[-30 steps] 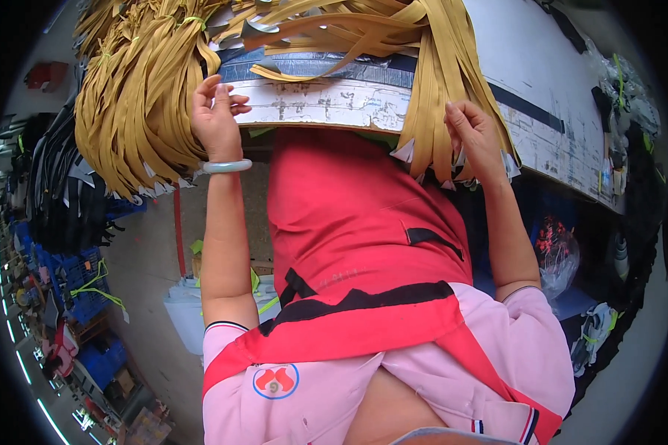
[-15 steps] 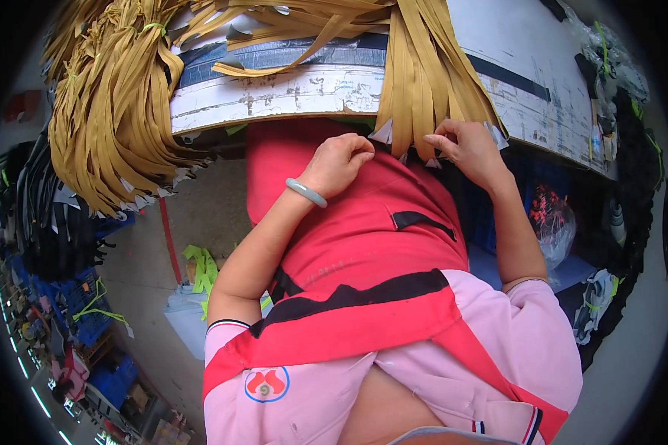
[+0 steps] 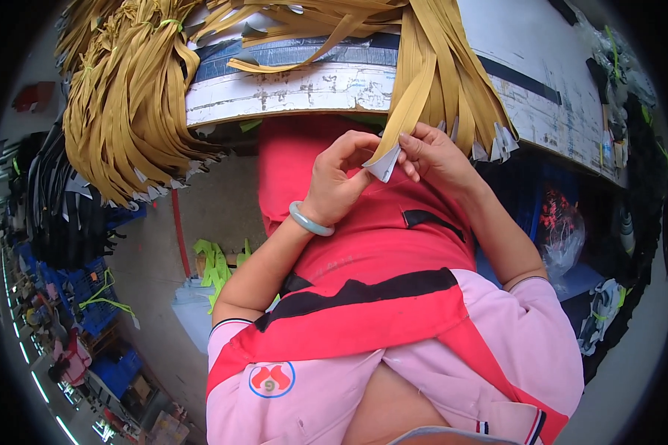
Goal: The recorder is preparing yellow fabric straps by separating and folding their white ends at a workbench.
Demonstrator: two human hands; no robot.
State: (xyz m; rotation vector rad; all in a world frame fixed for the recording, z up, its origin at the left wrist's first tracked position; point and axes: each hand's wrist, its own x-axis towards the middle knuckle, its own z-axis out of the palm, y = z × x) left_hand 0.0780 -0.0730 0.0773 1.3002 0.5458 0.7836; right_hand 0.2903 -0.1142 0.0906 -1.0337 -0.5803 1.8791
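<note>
One mustard-coloured fabric tape strip [image 3: 412, 104] is drawn from a bundle over the table edge toward me. My left hand [image 3: 338, 174], wearing a pale bangle, is closed with thumb and forefinger at the left side of the strip's whitish tip [image 3: 381, 169]. From the other side my right hand [image 3: 441, 157] pinches the same strip just above that tip. Its lower fingers are curled beneath. The other strips of the bundle [image 3: 467, 89] hang behind and to the right, their pale tips [image 3: 495, 144] beside my right wrist.
A thick bunch of mustard strips [image 3: 126, 111] hangs off the table's left side. More lie across the worn white tabletop [image 3: 289, 89]. Black strips [image 3: 67, 215] hang farther left, above blue crates [image 3: 89, 297]. A clear plastic bag [image 3: 562, 233] is under the table at right.
Both hands have come together in front of the bundle. One strip has been separated and pulled down and left, and its tip is now between my fingers.
</note>
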